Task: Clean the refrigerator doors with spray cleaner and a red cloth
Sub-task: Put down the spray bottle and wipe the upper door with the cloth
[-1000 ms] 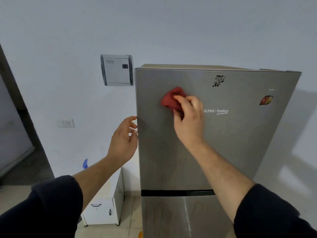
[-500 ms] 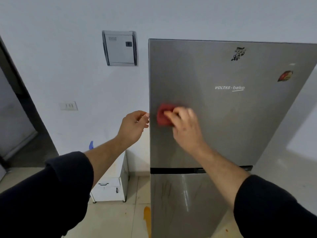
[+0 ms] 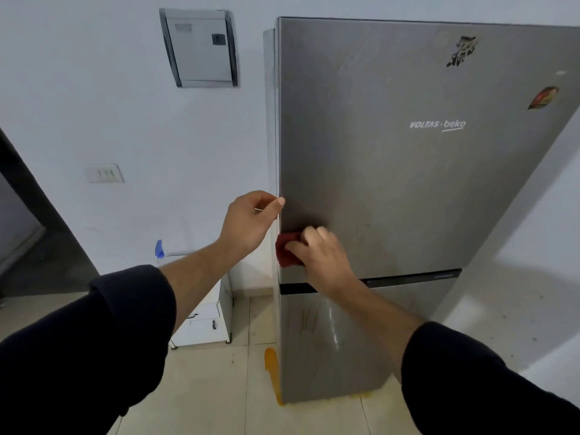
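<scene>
The right hand [image 3: 320, 259] has carried the red cloth [image 3: 285, 254] down the upper door [image 3: 392, 183] - from high up beside the logo, leftward, to the low left corner just above the lower door [image 3: 314, 356]. The left hand [image 3: 248, 219], which hung just apart from the door's left edge, now holds that edge with its thumb tip on the front. The view has dipped - more floor [image 3: 219, 387] shows, with a yellow stain [image 3: 271, 365] at the fridge's foot.
</scene>
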